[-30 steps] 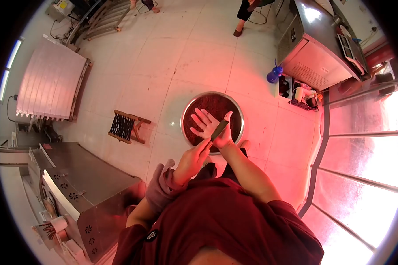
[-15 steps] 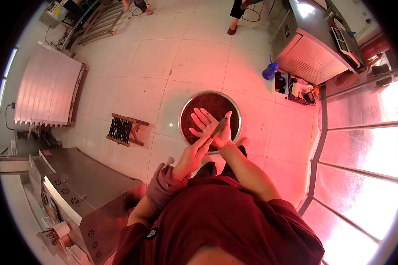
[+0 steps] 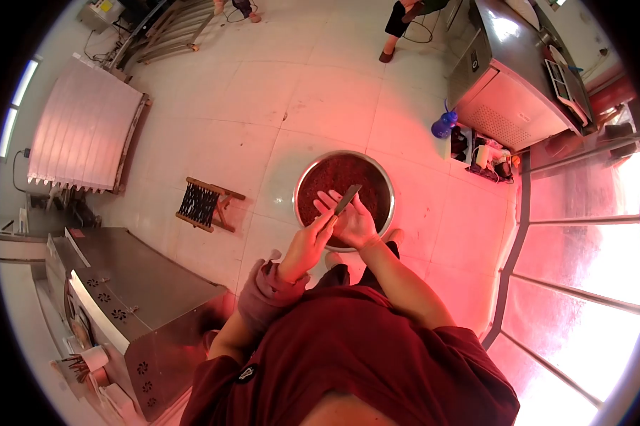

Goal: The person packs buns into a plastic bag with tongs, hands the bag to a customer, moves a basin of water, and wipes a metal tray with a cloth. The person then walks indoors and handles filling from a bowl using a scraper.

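Note:
My left hand (image 3: 306,248) is closed on the lower end of a flat, narrow knife-like tool (image 3: 347,199), whose dark blade slants up and to the right. Beside and beneath the blade is my right hand (image 3: 357,228), palm up and open, its fingers a little bent and its thumb out. Whether the blade touches the palm is hard to tell. Below both hands on the floor stands a round metal basin (image 3: 296,193), with a dark red mass (image 3: 362,170) inside it. My fingers hide part of the basin.
A small folding stool (image 3: 198,204) is on the floor to the left. Steel cabinets stand at the lower left (image 3: 146,284) and upper right (image 3: 504,106). A blue bottle (image 3: 444,126) is near a box of items. Another person's leg (image 3: 395,25) shows at the top.
The fingers of my right hand have bent inward from a wider spread. My left hand has shifted slightly left, and the tool's blade has turned and moved a little.

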A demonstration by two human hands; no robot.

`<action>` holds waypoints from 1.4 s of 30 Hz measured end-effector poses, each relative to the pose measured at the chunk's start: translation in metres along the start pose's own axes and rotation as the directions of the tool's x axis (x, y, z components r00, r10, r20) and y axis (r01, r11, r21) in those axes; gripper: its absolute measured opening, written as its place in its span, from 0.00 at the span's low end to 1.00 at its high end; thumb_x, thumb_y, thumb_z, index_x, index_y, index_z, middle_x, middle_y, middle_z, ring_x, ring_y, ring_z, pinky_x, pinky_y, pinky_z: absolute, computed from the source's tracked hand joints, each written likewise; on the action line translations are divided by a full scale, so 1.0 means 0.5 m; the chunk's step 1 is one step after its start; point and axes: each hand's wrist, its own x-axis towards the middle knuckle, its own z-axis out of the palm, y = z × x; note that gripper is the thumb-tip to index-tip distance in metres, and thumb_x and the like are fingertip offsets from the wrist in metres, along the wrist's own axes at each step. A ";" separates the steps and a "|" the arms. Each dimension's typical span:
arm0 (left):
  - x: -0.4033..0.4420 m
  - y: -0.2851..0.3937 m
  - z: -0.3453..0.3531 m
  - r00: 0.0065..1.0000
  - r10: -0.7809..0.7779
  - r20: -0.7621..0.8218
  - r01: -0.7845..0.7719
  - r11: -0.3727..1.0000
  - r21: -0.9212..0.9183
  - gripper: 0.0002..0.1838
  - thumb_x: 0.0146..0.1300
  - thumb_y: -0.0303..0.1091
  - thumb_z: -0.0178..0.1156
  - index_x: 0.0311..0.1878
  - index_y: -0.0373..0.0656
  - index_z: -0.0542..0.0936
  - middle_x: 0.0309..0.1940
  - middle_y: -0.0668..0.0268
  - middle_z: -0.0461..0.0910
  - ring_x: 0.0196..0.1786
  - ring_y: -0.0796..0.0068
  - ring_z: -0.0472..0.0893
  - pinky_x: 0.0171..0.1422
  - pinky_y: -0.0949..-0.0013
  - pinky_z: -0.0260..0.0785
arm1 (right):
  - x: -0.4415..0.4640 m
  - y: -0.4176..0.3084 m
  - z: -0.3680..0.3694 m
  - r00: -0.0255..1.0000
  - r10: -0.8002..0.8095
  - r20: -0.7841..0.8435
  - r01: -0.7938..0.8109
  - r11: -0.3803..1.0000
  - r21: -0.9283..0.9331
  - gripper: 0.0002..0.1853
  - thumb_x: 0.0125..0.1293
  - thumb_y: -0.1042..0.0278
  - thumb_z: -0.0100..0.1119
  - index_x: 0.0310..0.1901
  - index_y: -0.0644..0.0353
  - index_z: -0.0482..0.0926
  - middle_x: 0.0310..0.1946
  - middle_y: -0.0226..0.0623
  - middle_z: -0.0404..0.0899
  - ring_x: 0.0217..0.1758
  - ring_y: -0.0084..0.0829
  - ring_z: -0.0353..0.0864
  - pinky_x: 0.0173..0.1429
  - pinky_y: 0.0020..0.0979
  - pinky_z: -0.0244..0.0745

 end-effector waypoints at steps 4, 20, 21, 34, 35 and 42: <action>-0.023 -0.072 -0.009 0.981 0.186 -0.049 -0.146 0.887 0.437 0.23 0.64 0.33 0.53 0.62 0.44 0.68 0.38 0.57 0.81 0.37 0.53 0.79 0.37 0.58 0.72 | -0.001 -0.031 -0.057 0.900 -0.391 -0.192 0.039 0.512 -0.858 0.34 0.62 0.67 0.56 0.69 0.49 0.56 0.64 0.47 0.62 0.67 0.44 0.62 0.67 0.45 0.61; -0.070 -0.130 -0.016 0.972 0.225 0.068 -0.192 0.590 0.784 0.21 0.62 0.44 0.56 0.59 0.62 0.70 0.22 0.62 0.71 0.16 0.60 0.74 0.16 0.57 0.65 | -0.007 -0.066 -0.095 0.975 -0.211 -0.067 -0.219 -0.867 -0.447 0.46 0.52 0.63 0.66 0.70 0.30 0.51 0.73 0.39 0.44 0.73 0.43 0.49 0.67 0.55 0.51; -0.067 -0.131 -0.020 0.973 0.226 0.043 -0.176 0.613 0.770 0.21 0.62 0.44 0.56 0.59 0.62 0.70 0.22 0.63 0.71 0.16 0.61 0.74 0.16 0.58 0.65 | 0.003 -0.071 -0.105 0.969 -0.227 -0.096 -0.246 -0.855 -0.457 0.47 0.51 0.62 0.67 0.70 0.31 0.50 0.73 0.39 0.45 0.74 0.42 0.49 0.68 0.54 0.51; -0.025 -0.206 -0.009 0.981 0.182 -0.063 -0.076 0.662 0.745 0.15 0.63 0.42 0.53 0.46 0.41 0.66 0.28 0.54 0.74 0.25 0.51 0.77 0.22 0.51 0.67 | 0.023 0.001 -0.048 0.934 -0.057 0.352 -0.007 -0.990 -0.142 0.42 0.55 0.73 0.51 0.71 0.34 0.49 0.73 0.38 0.44 0.74 0.45 0.47 0.70 0.60 0.46; -0.036 -0.139 -0.026 0.992 0.117 -0.051 -0.043 0.687 0.726 0.14 0.64 0.41 0.52 0.45 0.43 0.67 0.29 0.55 0.74 0.25 0.51 0.77 0.23 0.51 0.67 | 0.025 -0.013 -0.047 0.920 -0.076 0.385 -0.013 -0.986 -0.164 0.43 0.54 0.75 0.50 0.71 0.34 0.49 0.73 0.38 0.44 0.74 0.46 0.47 0.69 0.60 0.46; -0.035 -0.123 -0.047 0.966 -0.256 0.043 0.258 0.932 -0.253 0.19 0.69 0.48 0.48 0.51 0.43 0.69 0.22 0.64 0.69 0.18 0.71 0.68 0.22 0.68 0.61 | 0.022 -0.078 -0.010 0.917 -0.385 -0.099 -0.369 -0.730 -0.575 0.46 0.54 0.71 0.62 0.71 0.33 0.48 0.74 0.36 0.42 0.74 0.43 0.48 0.67 0.55 0.52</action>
